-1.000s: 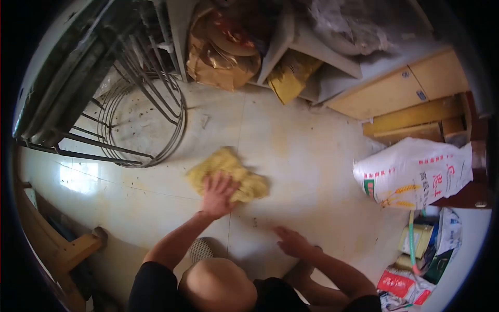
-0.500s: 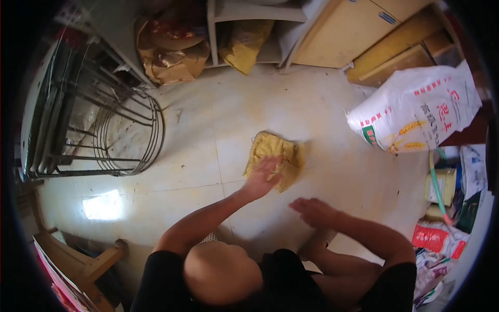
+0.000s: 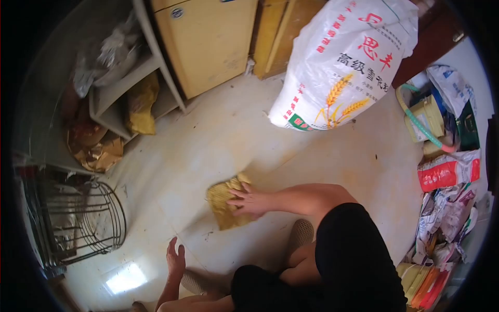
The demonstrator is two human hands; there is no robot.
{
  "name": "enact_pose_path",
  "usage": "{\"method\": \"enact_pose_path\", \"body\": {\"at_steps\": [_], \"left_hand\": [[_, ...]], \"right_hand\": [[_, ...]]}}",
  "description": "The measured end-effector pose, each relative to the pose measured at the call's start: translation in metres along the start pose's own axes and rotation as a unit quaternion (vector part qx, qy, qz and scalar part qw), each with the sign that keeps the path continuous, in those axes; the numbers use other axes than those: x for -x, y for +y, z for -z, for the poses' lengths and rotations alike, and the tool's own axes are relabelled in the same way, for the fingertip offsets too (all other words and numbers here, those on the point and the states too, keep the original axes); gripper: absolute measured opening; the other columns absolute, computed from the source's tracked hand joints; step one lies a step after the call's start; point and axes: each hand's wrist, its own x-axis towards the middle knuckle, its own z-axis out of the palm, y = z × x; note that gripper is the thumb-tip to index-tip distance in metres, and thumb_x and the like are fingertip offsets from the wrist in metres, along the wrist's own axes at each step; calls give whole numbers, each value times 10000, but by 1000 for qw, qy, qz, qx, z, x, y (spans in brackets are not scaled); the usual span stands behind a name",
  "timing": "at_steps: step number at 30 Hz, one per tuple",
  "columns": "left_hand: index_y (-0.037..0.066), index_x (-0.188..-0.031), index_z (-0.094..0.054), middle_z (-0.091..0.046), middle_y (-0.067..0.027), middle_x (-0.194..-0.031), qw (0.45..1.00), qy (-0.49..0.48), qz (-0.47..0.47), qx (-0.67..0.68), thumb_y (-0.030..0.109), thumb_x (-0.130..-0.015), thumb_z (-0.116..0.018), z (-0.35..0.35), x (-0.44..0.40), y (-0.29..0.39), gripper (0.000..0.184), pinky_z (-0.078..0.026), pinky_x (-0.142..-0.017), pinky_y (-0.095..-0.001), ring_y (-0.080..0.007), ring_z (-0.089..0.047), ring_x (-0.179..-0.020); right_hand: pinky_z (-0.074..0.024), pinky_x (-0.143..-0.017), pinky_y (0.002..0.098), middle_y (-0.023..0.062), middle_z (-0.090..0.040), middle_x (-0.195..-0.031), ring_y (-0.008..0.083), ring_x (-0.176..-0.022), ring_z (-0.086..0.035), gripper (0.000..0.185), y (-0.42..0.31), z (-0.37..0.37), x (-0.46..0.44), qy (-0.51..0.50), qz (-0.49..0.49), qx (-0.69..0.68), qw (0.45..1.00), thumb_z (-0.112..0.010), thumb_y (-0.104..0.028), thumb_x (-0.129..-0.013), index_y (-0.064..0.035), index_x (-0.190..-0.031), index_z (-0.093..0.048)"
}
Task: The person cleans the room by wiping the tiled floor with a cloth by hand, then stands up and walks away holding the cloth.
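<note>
A yellow cloth (image 3: 221, 200) lies on the tiled floor in front of me, slightly rumpled. My right hand (image 3: 250, 202) rests on its right part, fingers spread over the fabric and no closed grip showing. To the lower left, my left hand (image 3: 176, 257) hangs in the air near my foot, fingers apart and holding nothing. Part of the cloth is hidden beneath the right hand.
A large white flour sack (image 3: 343, 67) stands ahead. Wire racks (image 3: 99, 218) are at the left, beside a shelf unit (image 3: 169, 78). Along the right wall sit a yellow bucket (image 3: 429, 117), a red-and-white bag (image 3: 449, 170) and plastic packaging (image 3: 452, 216).
My left hand has left the cloth and drawn back to the lower left. My right hand has come down onto the cloth. The view has turned toward the right.
</note>
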Motion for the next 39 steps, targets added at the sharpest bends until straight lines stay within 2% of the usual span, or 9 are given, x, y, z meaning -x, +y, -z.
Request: {"method": "enact_pose_path", "body": {"at_steps": [4,6,11,16,21,25,28,34,39], "left_hand": [[-8,-1316,-513,-556,-235,-1313,994,-56,-4,-95,194,-932,-547,5,6,8,435,-394,-1054,-470,-403,-509,-1229],[-10,-1312,-517,-560,-236,-1309,987,-93,-2,-135,200,-925,-553,5,6,22,442,-395,-1053,-470,-401,-512,-1226],[-19,-1291,-542,-577,-243,-1289,957,-187,-49,-218,208,-892,-585,22,11,55,461,-403,-1054,-466,-393,-523,-1223],[-30,-1268,-557,-611,-249,-1243,942,-221,-89,-236,196,-864,-602,17,9,110,464,-434,-1029,-460,-400,-560,-1179],[-20,-1270,-554,-615,-243,-1242,927,-284,-53,-240,181,-866,-593,7,1,165,453,-440,-1021,-447,-386,-571,-1178],[10,-1311,-530,-616,-227,-1250,927,-263,-89,-252,128,-866,-572,-12,-11,255,462,-454,-1007,-440,-378,-591,-1165],[-4,-1311,-530,-615,-216,-1246,904,-304,-190,-235,94,-854,-591,-41,-25,323,472,-427,-1036,-433,-371,-559,-1197],[-22,-1297,-535,-595,-231,-1264,829,-330,-369,-260,90,-849,-614,-125,-70,453,468,-418,-1028,-448,-396,-548,-1181],[5,-1327,-522,-580,-226,-1292,704,-437,-475,-298,104,-873,-593,-191,-75,514,470,-410,-1047,-444,-389,-537,-1209]], "right_hand": [[-244,-1033,766,50,-269,-1568,419,-1463,-144,686,24,-53,104,145,-110,-46,982,-723,-466,-763,-335,-1387,-469],[-271,-1013,761,42,-313,-1531,413,-1438,-201,672,43,-59,136,183,-294,-63,936,-719,-456,-761,-334,-1374,-471],[-243,-1028,754,55,-416,-1468,379,-1370,-338,596,110,-97,216,291,-633,-92,712,-660,-464,-797,-285,-1350,-528],[-220,-1023,768,89,-344,-1539,412,-1424,-254,631,75,-134,310,279,-762,-219,541,-551,-568,-884,-285,-1440,-460],[-230,-1009,773,124,-332,-1529,432,-1434,-220,627,-22,-186,272,262,-762,-171,567,-572,-523,-880,-290,-1447,-438],[-260,-997,771,89,-359,-1515,417,-1421,-266,597,-91,-142,249,227,-592,-248,733,-619,-467,-860,-311,-1417,-469],[-283,-985,754,63,-415,-1472,361,-1410,-310,524,-120,-170,273,296,-557,-230,741,-640,-402,-851,-314,-1356,-528],[-371,-1000,568,69,-537,-1317,349,-1266,-451,471,-181,-250,341,341,-756,-224,512,-697,-201,-794,-222,-1256,-602],[-412,-947,561,101,-533,-1327,369,-1211,-463,473,-203,-308,406,346,-899,-190,188,-693,-248,-813,-183,-1271,-593]]}}
